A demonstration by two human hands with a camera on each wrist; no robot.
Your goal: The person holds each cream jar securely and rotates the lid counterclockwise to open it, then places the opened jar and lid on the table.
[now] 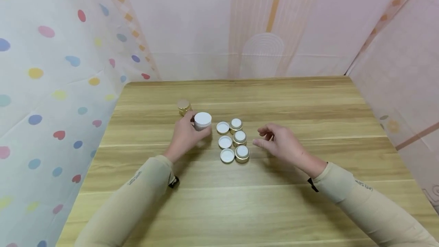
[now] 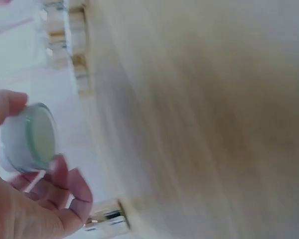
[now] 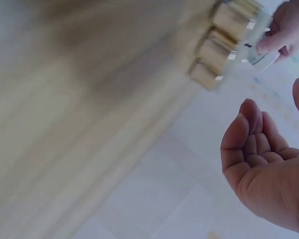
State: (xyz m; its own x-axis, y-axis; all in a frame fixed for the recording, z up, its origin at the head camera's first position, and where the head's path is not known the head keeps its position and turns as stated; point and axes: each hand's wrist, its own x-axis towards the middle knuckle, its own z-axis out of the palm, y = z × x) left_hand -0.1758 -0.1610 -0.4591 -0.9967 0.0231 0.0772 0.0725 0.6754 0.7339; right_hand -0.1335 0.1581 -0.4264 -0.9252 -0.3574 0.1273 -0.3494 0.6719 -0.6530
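Note:
My left hand (image 1: 185, 134) grips a small round jar (image 1: 202, 120) with a white top, thumb on one side and fingers on the other. In the left wrist view the same jar (image 2: 27, 139) shows a pale, greenish glass-like end. Three gold jars with white inner covers, the nearest one (image 1: 242, 154) included, stand in a column to its right. Beside them lie three lids (image 1: 225, 142), white insides up. My right hand (image 1: 282, 142) hovers right of the column, fingers loosely bent and nothing in it.
A gold-capped jar (image 1: 184, 107) stands behind my left hand. All of this is on a wood-grain table (image 1: 219, 209). Patterned cloth (image 1: 192, 18) hangs behind the table and on both sides.

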